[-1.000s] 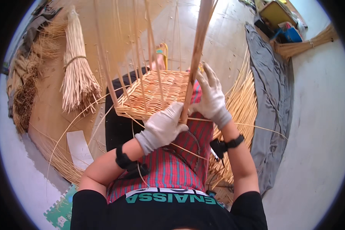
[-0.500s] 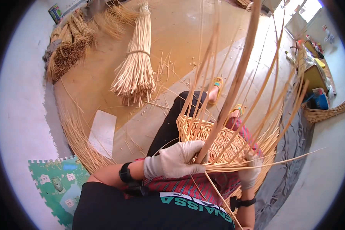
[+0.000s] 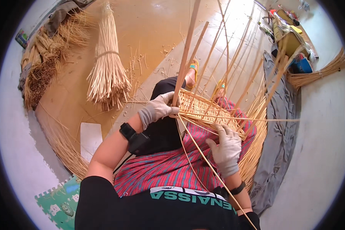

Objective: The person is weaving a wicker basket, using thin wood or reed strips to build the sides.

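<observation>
A half-woven wicker basket (image 3: 212, 108) rests on my lap, tilted, with long upright stakes (image 3: 253, 78) rising from its edges. My left hand (image 3: 159, 109), in a pale work glove, grips its left corner at the foot of a thick stake (image 3: 187, 50). Below the near edge is my right hand (image 3: 226, 148), also gloved. Its fingers are stretched out with the thumb apart, and the fingertips touch the near edge. One loose weaver (image 3: 214, 168) runs from the left corner down past my right arm. Another thin strand (image 3: 272, 119) sticks out to the right.
A tied bundle of peeled rods (image 3: 107, 73) lies on the floor ahead, among scraps. Darker bundles (image 3: 46, 73) line the left wall. Long rods (image 3: 257, 142) and a grey sheet (image 3: 278, 142) lie to my right. A green foam mat (image 3: 61, 201) is at lower left.
The basket and my left hand now sit farther left and higher in view. My right hand has come from the basket's right end to its near edge. The whole view has shifted.
</observation>
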Demonstrator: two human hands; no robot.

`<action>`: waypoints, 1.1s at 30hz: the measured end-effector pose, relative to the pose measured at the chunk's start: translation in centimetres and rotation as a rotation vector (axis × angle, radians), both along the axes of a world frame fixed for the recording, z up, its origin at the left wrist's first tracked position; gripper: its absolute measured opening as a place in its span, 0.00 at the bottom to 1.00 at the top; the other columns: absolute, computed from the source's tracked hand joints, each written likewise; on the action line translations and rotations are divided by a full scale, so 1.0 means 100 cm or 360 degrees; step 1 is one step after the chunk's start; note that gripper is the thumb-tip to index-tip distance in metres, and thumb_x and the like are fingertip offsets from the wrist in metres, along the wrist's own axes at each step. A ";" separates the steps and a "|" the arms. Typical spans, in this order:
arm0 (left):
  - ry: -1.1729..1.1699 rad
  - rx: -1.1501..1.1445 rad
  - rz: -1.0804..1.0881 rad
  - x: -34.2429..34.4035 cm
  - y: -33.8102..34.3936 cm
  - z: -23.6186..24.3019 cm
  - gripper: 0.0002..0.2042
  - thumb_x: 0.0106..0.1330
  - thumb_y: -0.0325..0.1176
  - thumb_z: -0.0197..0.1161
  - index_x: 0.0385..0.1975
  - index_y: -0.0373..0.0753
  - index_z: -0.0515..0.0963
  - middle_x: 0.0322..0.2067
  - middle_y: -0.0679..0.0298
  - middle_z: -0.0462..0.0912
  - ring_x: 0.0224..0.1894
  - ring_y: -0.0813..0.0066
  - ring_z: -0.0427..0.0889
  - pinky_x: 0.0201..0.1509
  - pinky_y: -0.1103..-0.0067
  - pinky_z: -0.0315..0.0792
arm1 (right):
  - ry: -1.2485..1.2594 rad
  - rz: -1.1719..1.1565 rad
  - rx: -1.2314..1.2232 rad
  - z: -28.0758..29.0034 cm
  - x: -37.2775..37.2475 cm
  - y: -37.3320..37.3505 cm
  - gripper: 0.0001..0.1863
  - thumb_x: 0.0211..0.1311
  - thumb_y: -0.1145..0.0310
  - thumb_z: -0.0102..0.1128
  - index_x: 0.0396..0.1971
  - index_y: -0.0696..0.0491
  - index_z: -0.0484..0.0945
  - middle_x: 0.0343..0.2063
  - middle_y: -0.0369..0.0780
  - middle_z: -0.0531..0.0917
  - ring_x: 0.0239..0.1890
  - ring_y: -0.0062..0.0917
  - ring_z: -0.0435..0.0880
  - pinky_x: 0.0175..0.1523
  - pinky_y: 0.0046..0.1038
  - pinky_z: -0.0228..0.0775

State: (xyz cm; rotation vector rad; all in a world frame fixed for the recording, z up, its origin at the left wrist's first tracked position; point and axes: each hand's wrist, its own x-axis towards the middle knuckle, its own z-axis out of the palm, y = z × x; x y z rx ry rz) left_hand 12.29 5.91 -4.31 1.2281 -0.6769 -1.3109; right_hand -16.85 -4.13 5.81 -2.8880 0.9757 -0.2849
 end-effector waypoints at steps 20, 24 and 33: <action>-0.0011 0.0209 0.0289 -0.024 -0.002 -0.008 0.13 0.61 0.20 0.72 0.39 0.43 0.77 0.28 0.75 0.77 0.30 0.84 0.76 0.33 0.84 0.74 | -0.0856 0.0056 0.0658 -0.024 0.083 -0.030 0.24 0.68 0.77 0.60 0.63 0.49 0.78 0.48 0.47 0.88 0.48 0.38 0.90 0.52 0.33 0.80; 0.0058 0.0082 0.0275 -0.019 0.004 -0.012 0.12 0.63 0.20 0.71 0.39 0.43 0.76 0.30 0.74 0.76 0.31 0.82 0.77 0.36 0.82 0.76 | -0.0724 -0.0266 0.0767 -0.046 -0.009 -0.005 0.16 0.73 0.78 0.55 0.56 0.54 0.83 0.37 0.44 0.89 0.36 0.24 0.90 0.43 0.27 0.81; -0.0064 0.0105 0.0184 -0.016 0.001 0.005 0.14 0.59 0.23 0.77 0.34 0.40 0.74 0.27 0.69 0.80 0.25 0.81 0.80 0.24 0.82 0.76 | -0.1927 -0.0651 0.1535 -0.018 0.033 -0.022 0.28 0.68 0.82 0.63 0.65 0.52 0.67 0.39 0.41 0.86 0.40 0.22 0.85 0.45 0.24 0.80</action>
